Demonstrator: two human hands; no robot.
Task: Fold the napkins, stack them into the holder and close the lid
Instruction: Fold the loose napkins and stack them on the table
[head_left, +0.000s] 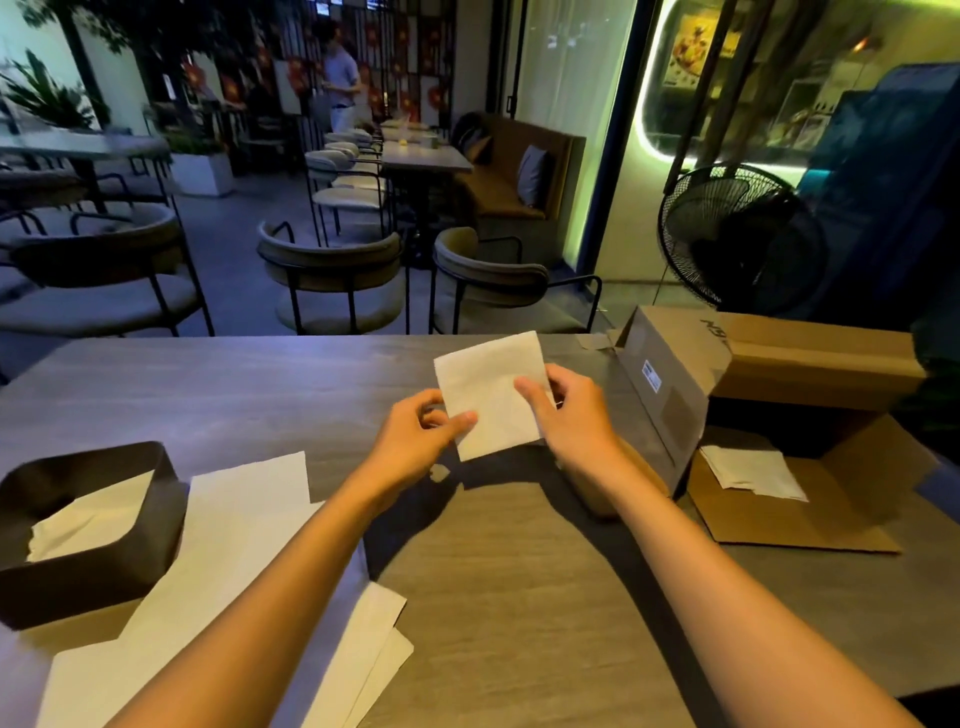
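Observation:
Above the middle of the table I hold a white square napkin in the air. My left hand pinches its lower left edge between thumb and fingers. My right hand grips its right side, thumb on the front. A dark napkin holder stands open at the left with white napkins lying inside. No lid shows on it. Several unfolded napkins lie flat on the table beside the holder, under my left forearm.
An opened cardboard box lies at the right on the grey wooden table, with a few napkins on its flap. A standing fan and chairs stand beyond the table's far edge. A person stands far back.

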